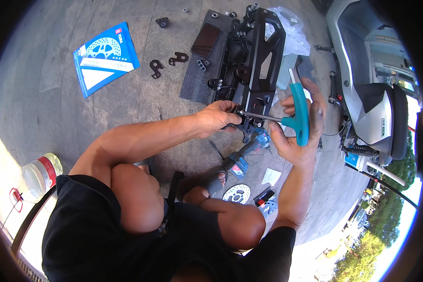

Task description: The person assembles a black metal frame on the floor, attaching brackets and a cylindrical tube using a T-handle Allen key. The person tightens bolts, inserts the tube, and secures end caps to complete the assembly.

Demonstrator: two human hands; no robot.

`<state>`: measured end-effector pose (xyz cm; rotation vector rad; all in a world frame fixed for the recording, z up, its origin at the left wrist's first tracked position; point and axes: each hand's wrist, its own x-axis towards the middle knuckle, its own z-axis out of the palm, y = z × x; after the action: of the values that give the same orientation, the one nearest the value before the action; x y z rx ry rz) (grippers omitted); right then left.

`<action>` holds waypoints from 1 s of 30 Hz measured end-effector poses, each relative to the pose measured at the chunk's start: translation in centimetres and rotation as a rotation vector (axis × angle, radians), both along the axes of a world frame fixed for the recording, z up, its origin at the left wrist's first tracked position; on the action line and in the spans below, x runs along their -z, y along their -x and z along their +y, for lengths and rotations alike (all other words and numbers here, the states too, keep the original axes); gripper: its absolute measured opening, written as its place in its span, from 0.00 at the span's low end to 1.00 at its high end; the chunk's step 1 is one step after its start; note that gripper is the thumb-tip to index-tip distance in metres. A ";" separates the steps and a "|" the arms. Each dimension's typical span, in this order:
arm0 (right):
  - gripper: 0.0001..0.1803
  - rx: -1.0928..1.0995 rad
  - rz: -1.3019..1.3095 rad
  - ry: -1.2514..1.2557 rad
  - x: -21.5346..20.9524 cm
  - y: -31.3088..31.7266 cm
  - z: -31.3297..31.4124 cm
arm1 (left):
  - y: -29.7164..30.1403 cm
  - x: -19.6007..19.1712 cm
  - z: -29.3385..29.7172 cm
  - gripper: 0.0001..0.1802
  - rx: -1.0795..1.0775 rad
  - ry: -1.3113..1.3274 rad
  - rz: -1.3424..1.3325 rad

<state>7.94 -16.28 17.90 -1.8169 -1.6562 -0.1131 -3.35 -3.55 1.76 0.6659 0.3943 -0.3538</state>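
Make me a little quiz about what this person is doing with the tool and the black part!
1. True or false: the right hand grips a teal T-handled wrench.
2. Where does the left hand rest?
A) on the blue flat packet with a disc picture
B) at the wrench's metal tip, against the long black metal frame
C) on the plastic bottle with a red label
3. Fill in: the blue power drill lies on the ____, below the hands.

Key
1. True
2. B
3. ground, the grey paving
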 end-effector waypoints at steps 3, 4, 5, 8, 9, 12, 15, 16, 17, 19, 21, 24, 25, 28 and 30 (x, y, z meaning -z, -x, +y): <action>0.45 -0.043 -0.373 0.231 -4.6 -0.9 0.4 | -0.5 -0.2 0.1 0.25 0.054 -0.079 0.006; 0.41 -0.069 -0.549 0.284 -6.1 -1.1 0.7 | -0.6 -0.3 0.1 0.25 0.082 -0.109 -0.002; 0.29 -0.046 -0.624 0.344 -6.9 -0.9 1.1 | -0.8 -0.3 0.1 0.25 0.114 -0.145 -0.003; 0.17 -0.121 -0.758 0.569 -8.8 -0.2 2.6 | -1.2 -0.3 -0.5 0.24 0.128 -0.206 0.030; 0.17 -0.175 -0.769 0.593 -9.0 -0.1 3.3 | -1.3 -0.2 -0.6 0.23 0.125 -0.188 0.014; 0.12 -0.271 -0.769 0.648 -9.0 0.4 4.8 | -1.3 0.2 -1.3 0.22 0.062 -0.169 0.021; 0.05 -0.249 -0.722 0.673 -8.7 0.9 5.6 | -0.9 0.7 -1.6 0.20 0.007 -0.143 -0.011; 0.05 -0.246 -0.723 0.686 -8.7 1.0 5.7 | -0.8 0.8 -1.6 0.20 -0.013 -0.128 -0.024; 0.05 -0.247 -0.741 0.699 -8.8 1.1 5.8 | -0.7 0.9 -1.6 0.19 -0.022 -0.137 -0.031; 0.05 -0.268 -0.736 0.713 -9.0 1.0 6.0 | -0.6 1.0 -1.6 0.17 -0.031 -0.128 -0.026; 0.05 -0.274 -0.737 0.732 -9.0 1.0 6.1 | -0.7 0.9 -1.6 0.18 -0.009 -0.150 -0.031; 0.06 -0.263 -0.707 0.761 -9.0 0.9 6.1 | -0.9 0.6 -1.9 0.18 -0.022 -0.206 -0.017; 0.06 -0.249 -0.684 0.768 -8.9 1.0 6.1 | -0.9 0.6 -1.9 0.17 -0.035 -0.235 -0.011; 0.06 -0.208 -0.640 0.768 -8.9 1.1 6.1 | -0.7 0.4 -2.2 0.16 -0.091 -0.237 -0.007; 0.06 -0.184 -0.621 0.773 -8.9 1.2 6.1 | -0.6 0.4 -2.3 0.14 -0.118 -0.224 0.016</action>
<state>6.70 -10.14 26.80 -2.3129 -2.5499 0.0678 -2.71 -5.84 1.36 0.8547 0.4907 -0.2044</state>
